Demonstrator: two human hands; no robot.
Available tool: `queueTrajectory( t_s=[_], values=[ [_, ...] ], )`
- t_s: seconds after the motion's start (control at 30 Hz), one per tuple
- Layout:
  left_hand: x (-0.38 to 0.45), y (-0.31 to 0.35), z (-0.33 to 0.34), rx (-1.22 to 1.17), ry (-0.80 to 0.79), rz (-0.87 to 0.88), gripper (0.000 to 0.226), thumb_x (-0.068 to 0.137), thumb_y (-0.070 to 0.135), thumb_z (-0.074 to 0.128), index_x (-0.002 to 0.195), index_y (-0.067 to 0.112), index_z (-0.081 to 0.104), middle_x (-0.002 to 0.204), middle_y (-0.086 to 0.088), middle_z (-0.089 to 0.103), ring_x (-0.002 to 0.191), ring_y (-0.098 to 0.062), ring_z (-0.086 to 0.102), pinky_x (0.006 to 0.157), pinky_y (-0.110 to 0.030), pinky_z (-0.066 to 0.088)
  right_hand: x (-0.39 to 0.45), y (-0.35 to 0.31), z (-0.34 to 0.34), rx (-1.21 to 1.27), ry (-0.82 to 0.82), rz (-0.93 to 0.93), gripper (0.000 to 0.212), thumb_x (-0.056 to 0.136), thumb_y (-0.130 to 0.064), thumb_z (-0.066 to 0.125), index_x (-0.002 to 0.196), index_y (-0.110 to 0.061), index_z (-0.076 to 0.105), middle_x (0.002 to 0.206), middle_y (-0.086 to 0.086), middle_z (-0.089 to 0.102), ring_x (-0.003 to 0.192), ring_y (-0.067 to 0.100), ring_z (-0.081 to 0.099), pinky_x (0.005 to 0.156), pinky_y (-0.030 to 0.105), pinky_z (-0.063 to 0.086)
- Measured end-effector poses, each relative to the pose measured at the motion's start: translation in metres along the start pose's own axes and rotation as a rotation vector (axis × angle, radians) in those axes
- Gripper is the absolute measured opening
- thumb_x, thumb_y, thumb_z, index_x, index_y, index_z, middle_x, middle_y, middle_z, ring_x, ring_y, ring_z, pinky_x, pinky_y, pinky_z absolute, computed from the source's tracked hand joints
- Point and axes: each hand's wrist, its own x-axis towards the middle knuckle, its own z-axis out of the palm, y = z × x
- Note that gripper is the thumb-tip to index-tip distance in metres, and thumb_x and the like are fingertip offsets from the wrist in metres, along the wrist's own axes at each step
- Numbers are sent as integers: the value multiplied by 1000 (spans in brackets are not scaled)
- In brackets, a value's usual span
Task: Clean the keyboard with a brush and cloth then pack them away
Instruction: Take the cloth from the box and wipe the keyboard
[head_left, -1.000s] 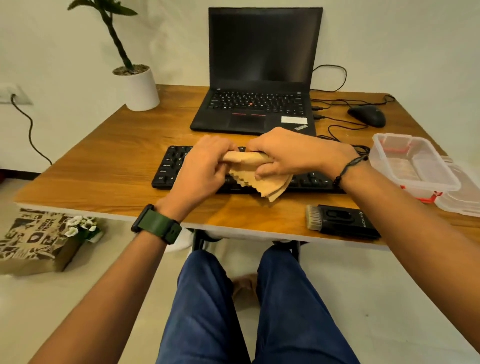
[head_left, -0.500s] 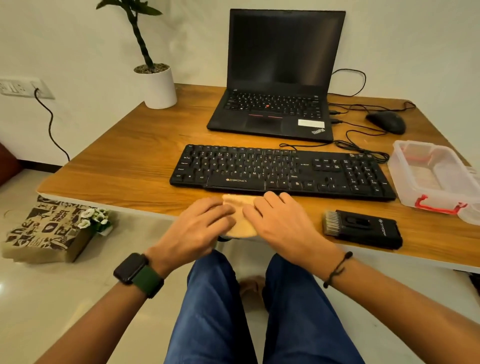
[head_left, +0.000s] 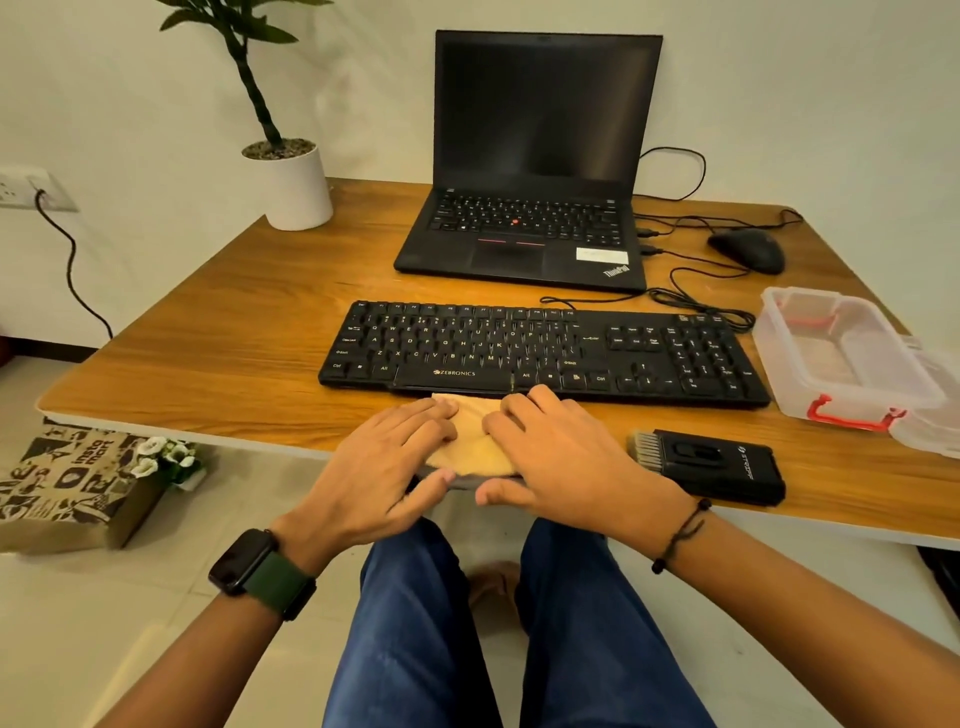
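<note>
A folded tan cloth (head_left: 470, 441) lies on the wooden table (head_left: 218, 353) at its front edge, just before the black keyboard (head_left: 540, 351). My left hand (head_left: 384, 467) and my right hand (head_left: 561, 457) both press flat on the cloth with straight fingers, one on each side. The thumbs hang over the table edge. A black brush (head_left: 711, 465) with grey bristles lies flat to the right of my right hand, untouched.
An open clear plastic box (head_left: 841, 358) with red clips stands at the right, its lid beside it. A black laptop (head_left: 530, 171), a mouse (head_left: 750, 250) with cables and a white plant pot (head_left: 293, 187) stand at the back. A printed bag (head_left: 72, 483) sits on the floor.
A second ago both hands held the cloth up above the keyboard, folding it. The cloth now lies folded on the table edge, with both hands flat on it.
</note>
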Motion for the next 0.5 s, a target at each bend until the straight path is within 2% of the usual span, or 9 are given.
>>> queueTrajectory(
  t_s=[0.07, 0.23, 0.3, 0.43, 0.5],
  values=[
    [3, 4, 0, 0, 17, -19, 52, 93, 54, 22, 109, 15, 52, 123, -6, 59, 120, -15, 42, 96, -26, 31, 0, 1, 1, 19, 25, -9, 89, 71, -74, 3, 123, -17, 46, 120, 5, 51, 106, 21, 42, 79, 33, 38],
    [11, 13, 3, -69, 56, -122, 65, 92, 59, 18, 122, 10, 49, 117, -4, 58, 110, -16, 48, 92, -25, 34, 5, 2, -2, 37, 12, 59, 100, 67, -79, -3, 129, -16, 43, 123, 1, 48, 110, 19, 39, 85, 34, 35],
    [14, 13, 3, -105, 77, -165, 63, 93, 56, 20, 125, 10, 47, 115, -4, 58, 107, -15, 48, 90, -25, 36, 9, 3, -5, 58, -2, 82, 88, 76, -75, 7, 130, -16, 45, 122, 2, 47, 112, 19, 37, 88, 36, 35],
    [18, 10, 8, 33, 55, -92, 38, 92, 33, 35, 109, 10, 60, 106, -6, 62, 100, -15, 46, 85, -30, 38, 14, 4, -8, 98, -40, 109, 66, 88, -64, 28, 130, -16, 46, 123, 3, 45, 116, 20, 36, 92, 38, 34],
    [16, 9, 10, 23, 80, -107, 37, 91, 30, 38, 108, 8, 62, 106, -7, 60, 100, -15, 46, 84, -29, 38, 15, 6, -10, 121, -54, 106, 59, 89, -59, 35, 130, -17, 46, 124, 2, 46, 117, 21, 36, 93, 39, 34]
  ],
)
